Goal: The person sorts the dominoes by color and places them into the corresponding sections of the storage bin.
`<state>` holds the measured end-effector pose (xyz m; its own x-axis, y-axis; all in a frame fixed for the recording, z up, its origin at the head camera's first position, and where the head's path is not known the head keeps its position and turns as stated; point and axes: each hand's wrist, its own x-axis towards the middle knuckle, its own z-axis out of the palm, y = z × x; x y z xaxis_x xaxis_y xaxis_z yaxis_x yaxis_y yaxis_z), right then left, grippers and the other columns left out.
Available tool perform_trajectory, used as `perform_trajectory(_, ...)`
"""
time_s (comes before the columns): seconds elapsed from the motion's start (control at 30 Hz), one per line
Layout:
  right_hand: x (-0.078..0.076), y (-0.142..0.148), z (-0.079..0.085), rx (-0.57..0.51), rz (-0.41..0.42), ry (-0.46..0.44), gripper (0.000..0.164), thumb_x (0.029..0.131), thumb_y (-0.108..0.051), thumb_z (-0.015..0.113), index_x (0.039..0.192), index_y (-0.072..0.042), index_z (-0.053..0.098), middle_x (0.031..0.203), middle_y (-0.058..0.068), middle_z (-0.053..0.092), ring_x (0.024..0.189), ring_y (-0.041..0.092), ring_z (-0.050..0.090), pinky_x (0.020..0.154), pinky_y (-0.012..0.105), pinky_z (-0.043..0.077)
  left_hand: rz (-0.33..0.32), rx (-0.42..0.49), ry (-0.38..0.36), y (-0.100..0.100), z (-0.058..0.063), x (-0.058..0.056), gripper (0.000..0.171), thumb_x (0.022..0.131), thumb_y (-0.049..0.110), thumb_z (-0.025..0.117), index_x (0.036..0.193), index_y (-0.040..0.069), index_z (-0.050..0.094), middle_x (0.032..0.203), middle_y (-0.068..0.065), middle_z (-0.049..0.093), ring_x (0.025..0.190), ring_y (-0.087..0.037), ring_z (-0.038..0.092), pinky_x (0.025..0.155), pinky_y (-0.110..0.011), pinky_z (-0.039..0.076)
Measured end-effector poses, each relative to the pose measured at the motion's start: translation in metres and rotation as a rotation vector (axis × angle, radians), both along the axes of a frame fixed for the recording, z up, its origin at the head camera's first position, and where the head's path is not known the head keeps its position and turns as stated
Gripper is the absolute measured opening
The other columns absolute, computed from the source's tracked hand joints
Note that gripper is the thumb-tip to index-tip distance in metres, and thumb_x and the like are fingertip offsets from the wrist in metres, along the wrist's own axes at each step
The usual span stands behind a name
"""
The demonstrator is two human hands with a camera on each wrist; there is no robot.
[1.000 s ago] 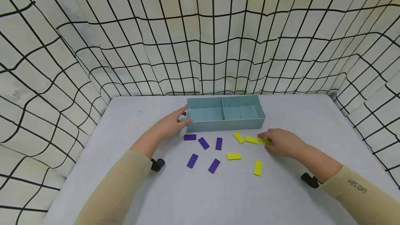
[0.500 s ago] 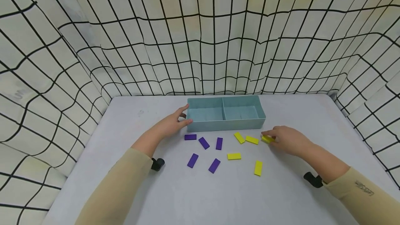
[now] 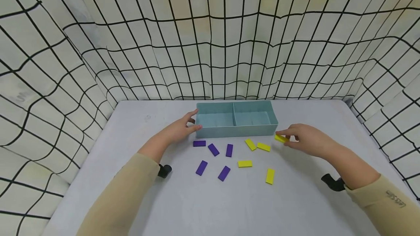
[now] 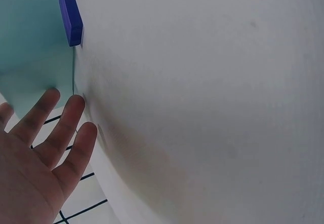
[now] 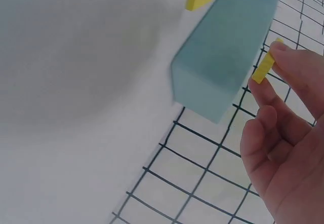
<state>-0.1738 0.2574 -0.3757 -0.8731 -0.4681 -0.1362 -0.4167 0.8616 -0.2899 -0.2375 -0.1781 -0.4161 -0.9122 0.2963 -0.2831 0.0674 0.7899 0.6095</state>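
Observation:
A pale blue-green box (image 3: 236, 131) with two compartments stands at the back of the white table; both compartments look bare. At its left end rests my left hand (image 3: 177, 129), thumb at the front corner and index finger towards the rear, fingers spread and fairly straight in the left wrist view. Just off the box's right front corner, my right hand (image 3: 310, 139) pinches a yellow domino-like block (image 5: 264, 67) between thumb and fingertip, raised above the table. In front of the box lie several yellow blocks (image 3: 244, 164) and several purple blocks (image 3: 224, 173).
The white tabletop (image 3: 210, 207) stretches from the blocks towards the person. White walls with a black grid net (image 3: 216, 54) rise behind and on both sides. A black wrist device (image 3: 333, 182) sits under the right sleeve.
My right hand has picked the yellow block up off the table and carried it slightly back and right, beside the box's right corner. The left hand stays at the box.

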Motion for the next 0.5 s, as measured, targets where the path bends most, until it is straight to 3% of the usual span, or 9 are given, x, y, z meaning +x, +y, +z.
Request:
perform_trajectory(0.27,-0.006,-0.008,0.014,-0.025,0.012,-0.005,0.041,0.089,-0.018,0.075,0.13,-0.021,0.068,0.094,-0.009,0.062,0.082,0.017,0.053,0.067,0.029,0.048,0.001,0.016,-0.019,0.0,0.0,0.001,0.08,0.098,0.054,0.053,0.159,0.036,0.005,0.152,-0.01,0.04,0.135,-0.036,0.044,0.111,-0.059,0.033)
perform_trajectory(0.5,-0.018,-0.021,0.016,-0.062,0.022,-0.004,0.04,0.09,-0.019,0.075,0.129,-0.024,0.068,0.093,-0.01,0.062,0.083,0.018,0.052,0.066,0.029,0.048,-0.002,0.02,-0.017,-0.001,0.001,-0.002,0.08,0.098,0.054,0.054,0.159,0.036,0.005,0.152,-0.009,0.041,0.135,-0.034,0.044,0.112,-0.059,0.031)
